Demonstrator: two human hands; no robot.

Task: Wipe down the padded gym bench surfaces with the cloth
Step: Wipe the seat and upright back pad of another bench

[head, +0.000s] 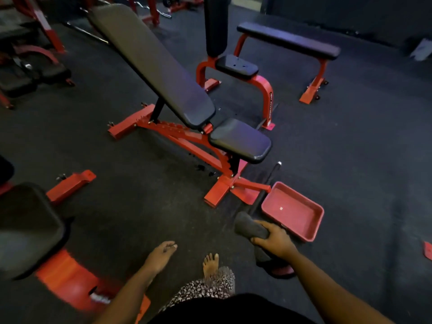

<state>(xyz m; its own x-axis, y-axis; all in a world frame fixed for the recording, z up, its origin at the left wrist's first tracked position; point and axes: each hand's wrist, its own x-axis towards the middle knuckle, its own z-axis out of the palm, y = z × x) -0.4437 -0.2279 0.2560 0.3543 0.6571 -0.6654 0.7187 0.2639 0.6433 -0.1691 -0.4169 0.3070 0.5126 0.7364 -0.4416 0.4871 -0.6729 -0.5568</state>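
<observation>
An adjustable red-framed bench stands ahead of me, with a long black inclined back pad (152, 61) and a small black seat pad (240, 140). My right hand (274, 239) grips a dark grey cloth (249, 226), bunched up, low over the floor in front of the bench's foot. My left hand (161, 254) hangs free with relaxed fingers and holds nothing. Another black pad (28, 228) on a red frame sits at my lower left.
A red plastic tray (313, 212) lies on the dark rubber floor right of the cloth. A black bar (268, 181) lies beside it. A red upright seat (236, 66) and a flat bench (287, 39) stand behind. My bare foot (210, 265) is below.
</observation>
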